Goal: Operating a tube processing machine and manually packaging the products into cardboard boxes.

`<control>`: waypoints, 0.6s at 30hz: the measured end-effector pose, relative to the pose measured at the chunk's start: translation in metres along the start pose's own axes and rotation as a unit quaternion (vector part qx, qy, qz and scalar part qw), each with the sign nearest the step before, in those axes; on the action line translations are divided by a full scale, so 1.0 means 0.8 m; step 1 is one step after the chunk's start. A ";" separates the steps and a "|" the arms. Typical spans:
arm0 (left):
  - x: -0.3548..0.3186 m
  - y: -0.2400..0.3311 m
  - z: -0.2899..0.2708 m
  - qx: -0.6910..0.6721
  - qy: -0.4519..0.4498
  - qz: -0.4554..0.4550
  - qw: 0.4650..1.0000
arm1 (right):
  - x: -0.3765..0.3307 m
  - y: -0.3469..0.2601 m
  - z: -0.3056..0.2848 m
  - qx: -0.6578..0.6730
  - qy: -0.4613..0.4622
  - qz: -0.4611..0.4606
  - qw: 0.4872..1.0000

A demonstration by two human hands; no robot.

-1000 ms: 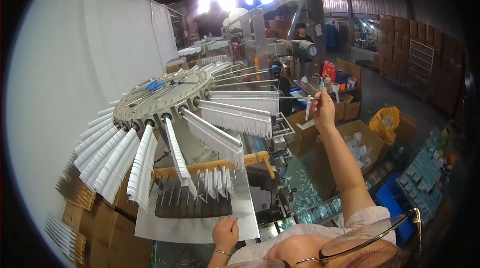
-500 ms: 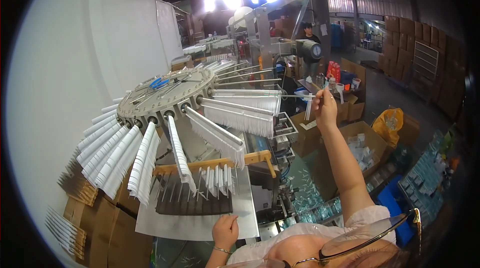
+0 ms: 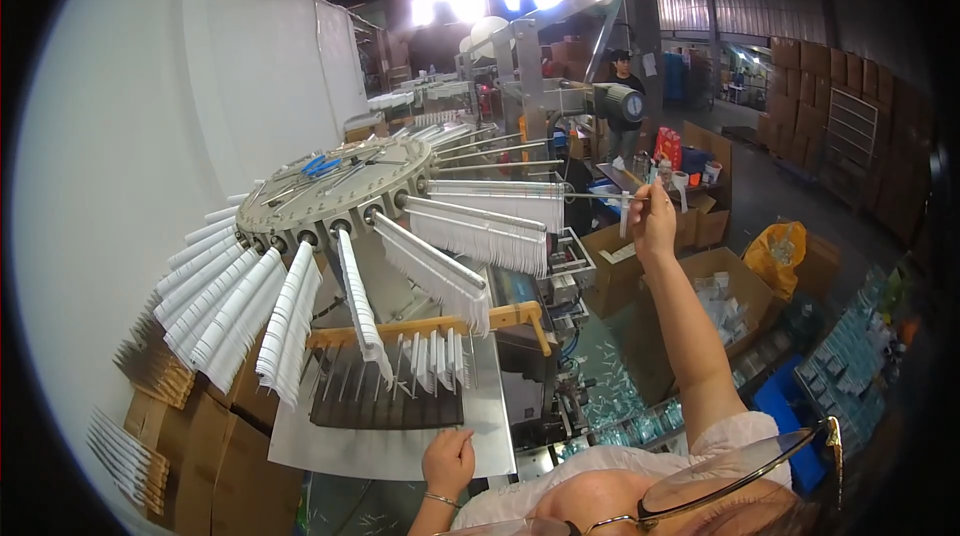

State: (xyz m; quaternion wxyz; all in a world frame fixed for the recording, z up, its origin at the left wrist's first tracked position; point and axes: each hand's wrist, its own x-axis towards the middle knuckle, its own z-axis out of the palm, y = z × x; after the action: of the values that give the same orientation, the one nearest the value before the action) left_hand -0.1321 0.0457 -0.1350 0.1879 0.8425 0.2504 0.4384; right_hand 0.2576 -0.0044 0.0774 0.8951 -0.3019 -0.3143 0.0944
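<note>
White plastic pieces (image 3: 470,231) hanging off spoked carousel (image 3: 335,191), right hand (image 3: 652,221) pinching one small piece on a rod tip (image 3: 600,196), left hand (image 3: 448,461) loosely curled on metal tray (image 3: 390,446) edge, cardboard boxes (image 3: 720,286) crowding behind

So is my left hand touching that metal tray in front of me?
Touching. The head view shows the left hand resting on the near edge of the metal tray, with no gap.

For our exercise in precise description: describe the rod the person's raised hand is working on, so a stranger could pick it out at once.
Start at the round grey metal wheel with rods fanning out like spokes. Follow the spokes rightward to the raised right hand. Its grip meets the tip of a thin bare metal rod carrying one small white piece, while neighbouring rods hang thick with white fringe.
</note>
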 end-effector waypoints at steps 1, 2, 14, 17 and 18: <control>-0.001 0.001 0.000 0.000 -0.001 -0.001 1.000 | -0.001 0.002 0.003 0.000 -0.008 -0.002 1.000; -0.001 0.002 0.000 0.000 -0.002 -0.001 1.000 | 0.001 0.011 0.005 -0.007 -0.033 -0.014 0.999; 0.001 0.009 -0.003 0.002 0.009 -0.010 1.000 | -0.003 0.058 0.054 0.026 -0.140 0.035 0.989; 0.001 0.009 -0.004 0.003 0.010 -0.010 1.000 | -0.003 0.055 0.053 0.001 -0.119 0.008 0.993; 0.001 0.008 -0.004 0.002 0.008 -0.011 1.000 | -0.004 0.054 0.053 -0.011 -0.104 0.002 0.994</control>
State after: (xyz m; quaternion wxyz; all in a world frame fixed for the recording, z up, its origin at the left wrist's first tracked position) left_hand -0.1328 0.0413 -0.1297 0.1888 0.8367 0.2621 0.4422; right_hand 0.2302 0.0496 0.0760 0.8540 -0.3006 -0.4064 0.1234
